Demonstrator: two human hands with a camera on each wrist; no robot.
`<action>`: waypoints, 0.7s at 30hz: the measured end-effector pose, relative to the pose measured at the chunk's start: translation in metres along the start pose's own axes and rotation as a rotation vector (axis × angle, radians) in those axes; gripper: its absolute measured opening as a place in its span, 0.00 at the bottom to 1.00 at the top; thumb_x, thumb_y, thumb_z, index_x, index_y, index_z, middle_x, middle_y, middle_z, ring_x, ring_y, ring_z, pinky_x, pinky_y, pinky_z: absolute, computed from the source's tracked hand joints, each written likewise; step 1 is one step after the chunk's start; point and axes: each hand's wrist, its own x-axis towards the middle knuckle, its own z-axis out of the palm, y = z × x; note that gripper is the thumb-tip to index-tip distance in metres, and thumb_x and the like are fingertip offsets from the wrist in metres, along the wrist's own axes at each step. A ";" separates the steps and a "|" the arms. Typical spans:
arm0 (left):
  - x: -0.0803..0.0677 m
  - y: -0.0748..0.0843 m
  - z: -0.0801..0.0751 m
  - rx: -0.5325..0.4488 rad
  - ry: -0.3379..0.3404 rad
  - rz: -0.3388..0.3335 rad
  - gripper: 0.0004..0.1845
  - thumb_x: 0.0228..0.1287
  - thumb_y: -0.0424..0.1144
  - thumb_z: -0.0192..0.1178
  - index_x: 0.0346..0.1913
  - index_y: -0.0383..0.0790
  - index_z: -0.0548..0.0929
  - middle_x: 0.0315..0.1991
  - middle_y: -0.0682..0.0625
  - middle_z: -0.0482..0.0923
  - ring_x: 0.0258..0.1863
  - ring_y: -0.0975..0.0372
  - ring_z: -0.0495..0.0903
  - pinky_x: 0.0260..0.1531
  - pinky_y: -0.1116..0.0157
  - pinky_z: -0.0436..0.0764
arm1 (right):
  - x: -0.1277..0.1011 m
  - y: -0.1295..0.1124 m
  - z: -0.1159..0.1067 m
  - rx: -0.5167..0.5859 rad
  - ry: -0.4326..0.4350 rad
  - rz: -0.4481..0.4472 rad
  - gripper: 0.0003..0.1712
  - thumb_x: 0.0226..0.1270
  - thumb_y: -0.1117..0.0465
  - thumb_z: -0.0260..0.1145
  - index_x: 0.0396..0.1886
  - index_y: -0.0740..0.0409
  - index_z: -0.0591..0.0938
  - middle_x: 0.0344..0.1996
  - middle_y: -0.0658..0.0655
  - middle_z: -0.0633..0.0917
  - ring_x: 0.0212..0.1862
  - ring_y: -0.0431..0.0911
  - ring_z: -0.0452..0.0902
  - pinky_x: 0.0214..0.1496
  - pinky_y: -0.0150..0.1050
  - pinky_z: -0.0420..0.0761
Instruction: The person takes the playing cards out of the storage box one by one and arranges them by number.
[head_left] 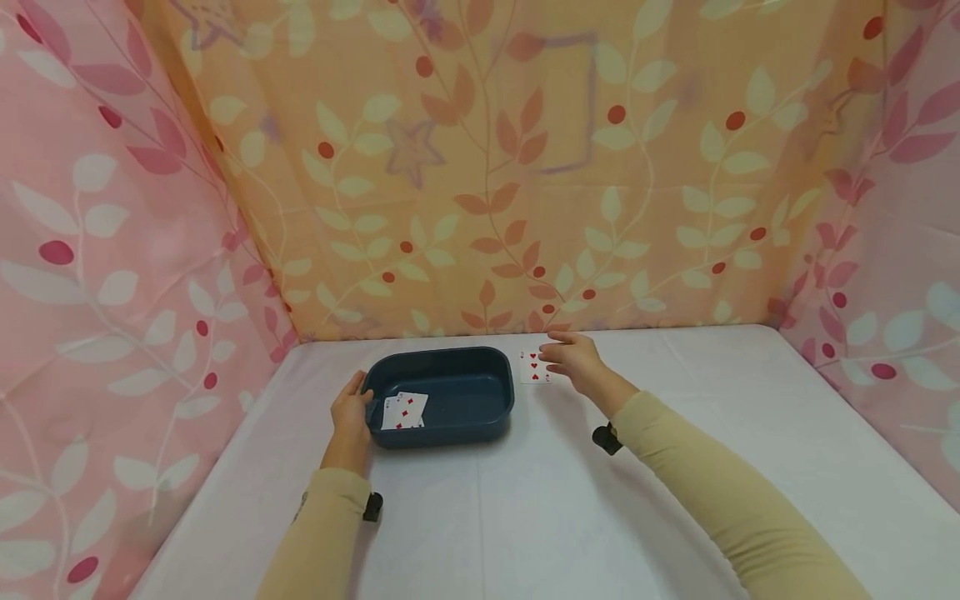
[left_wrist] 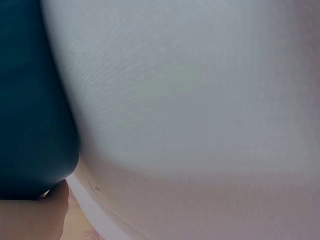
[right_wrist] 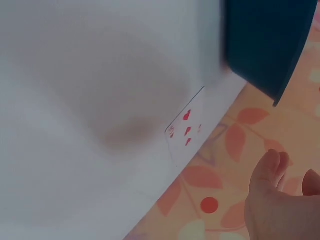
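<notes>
Fingers of the left hand (head_left: 351, 414) curl round the left rim of the dark blue oval plastic tub (head_left: 480, 427), which stands on the white cloth-covered table (head_left: 600, 500) with two red-pip playing cards (head_left: 403, 410) inside. Just right of the tub lies a heart-pip playing card (head_left: 532, 367) — the right hand (head_left: 573, 357) hovers over it, fingers relaxed and slightly spread.

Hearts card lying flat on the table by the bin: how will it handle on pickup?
The card lies flush on the cloth, so its edge is probably hard to catch; sliding it may help. It looks thin, likely light and bendy. The right hand hovers at it, fingers relaxed.
</notes>
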 end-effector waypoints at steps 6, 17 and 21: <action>0.001 0.000 0.000 0.004 0.002 -0.006 0.30 0.69 0.19 0.43 0.73 0.35 0.60 0.73 0.45 0.56 0.72 0.59 0.55 0.70 0.67 0.53 | -0.010 -0.003 0.009 0.018 -0.032 -0.022 0.31 0.70 0.69 0.60 0.71 0.68 0.64 0.60 0.71 0.75 0.49 0.51 0.81 0.62 0.48 0.73; 0.003 0.000 -0.001 0.005 -0.003 -0.002 0.30 0.70 0.20 0.44 0.73 0.37 0.61 0.73 0.46 0.56 0.73 0.60 0.54 0.70 0.67 0.53 | -0.021 -0.002 0.031 0.080 -0.110 -0.105 0.30 0.66 0.68 0.65 0.66 0.70 0.69 0.52 0.69 0.81 0.50 0.54 0.82 0.56 0.46 0.79; 0.002 -0.001 -0.002 0.010 -0.016 0.000 0.31 0.69 0.19 0.43 0.74 0.36 0.59 0.74 0.46 0.55 0.73 0.59 0.54 0.70 0.67 0.53 | -0.026 -0.002 0.041 0.102 -0.129 -0.095 0.30 0.66 0.69 0.64 0.67 0.70 0.69 0.51 0.70 0.81 0.46 0.51 0.83 0.57 0.46 0.78</action>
